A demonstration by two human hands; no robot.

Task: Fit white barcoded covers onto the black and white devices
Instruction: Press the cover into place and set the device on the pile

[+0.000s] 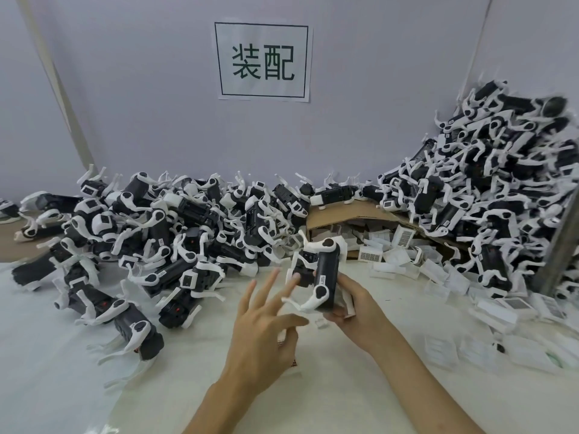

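My right hand (357,311) grips a black and white device (322,277) upright above the white table, just right of centre. My left hand (263,327) is spread open beside it, and its fingertips touch the device's left side. A small white piece shows under my right fingers; whether it is a cover I cannot tell. White barcoded covers (404,238) lie loose in a cardboard box (344,214) and spill over the table at the right (501,311).
A big heap of black and white devices (163,233) covers the left and middle of the table. A taller heap (501,189) rises at the right against the wall. A paper sign (263,61) hangs on the grey back wall.
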